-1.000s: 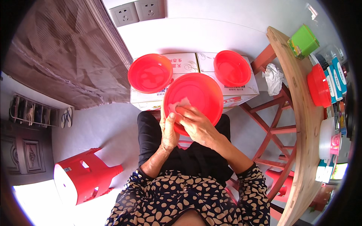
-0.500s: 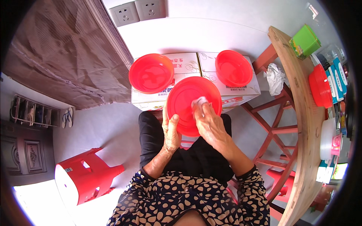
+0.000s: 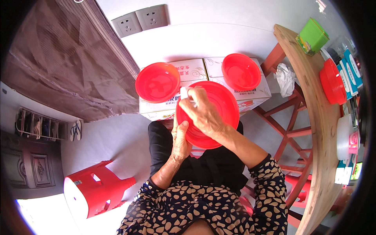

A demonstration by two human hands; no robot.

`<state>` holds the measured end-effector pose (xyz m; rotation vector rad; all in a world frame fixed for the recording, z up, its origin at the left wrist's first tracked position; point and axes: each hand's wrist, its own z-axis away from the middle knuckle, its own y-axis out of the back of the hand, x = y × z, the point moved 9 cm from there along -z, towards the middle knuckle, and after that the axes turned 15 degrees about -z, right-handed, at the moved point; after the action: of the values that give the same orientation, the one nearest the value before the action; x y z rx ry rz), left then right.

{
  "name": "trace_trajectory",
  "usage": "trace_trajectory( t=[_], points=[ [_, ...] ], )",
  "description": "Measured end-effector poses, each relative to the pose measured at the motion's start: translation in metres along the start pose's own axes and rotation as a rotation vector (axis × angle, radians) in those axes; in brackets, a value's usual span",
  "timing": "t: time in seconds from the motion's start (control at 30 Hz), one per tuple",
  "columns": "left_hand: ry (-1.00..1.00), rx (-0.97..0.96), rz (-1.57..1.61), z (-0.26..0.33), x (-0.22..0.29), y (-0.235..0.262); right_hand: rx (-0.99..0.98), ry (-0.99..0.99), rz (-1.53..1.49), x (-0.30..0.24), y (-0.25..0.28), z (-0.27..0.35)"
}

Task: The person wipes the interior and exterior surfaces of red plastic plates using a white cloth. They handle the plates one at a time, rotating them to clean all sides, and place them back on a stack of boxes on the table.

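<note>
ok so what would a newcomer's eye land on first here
Probably the bright red bowl at the centre, held by the left hand at its left side while the right hand holds a white wad near its far left rim. Two similar bowls, the left one and the right one, sit beyond it on white cartons. A red stool also stands out at lower left.

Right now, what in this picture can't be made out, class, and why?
All in the head view:
Left hand: partly hidden behind the held red bowl.
White wad: partly covered by the right hand.
Wooden table: near end cut off by the lower picture edge.
</note>
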<state>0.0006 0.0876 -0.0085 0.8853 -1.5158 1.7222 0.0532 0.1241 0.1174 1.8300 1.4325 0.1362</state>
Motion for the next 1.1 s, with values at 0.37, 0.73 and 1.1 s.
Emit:
trace_trajectory(
  t=[0.37, 0.73, 1.1],
  points=[
    [-0.061, -0.017, -0.087, 0.000, 0.009, -0.008, 0.051, -0.305, 0.345, 0.038, 0.033, 0.029],
    [-0.144, 0.017, -0.149, -0.002, 0.032, -0.001, 0.047, 0.133, 0.169, -0.002, 0.013, -0.019],
    [-0.271, 0.039, -0.222, -0.007, 0.034, -0.001, 0.012, -0.275, 0.459, 0.042, 0.037, 0.048]
  ],
)
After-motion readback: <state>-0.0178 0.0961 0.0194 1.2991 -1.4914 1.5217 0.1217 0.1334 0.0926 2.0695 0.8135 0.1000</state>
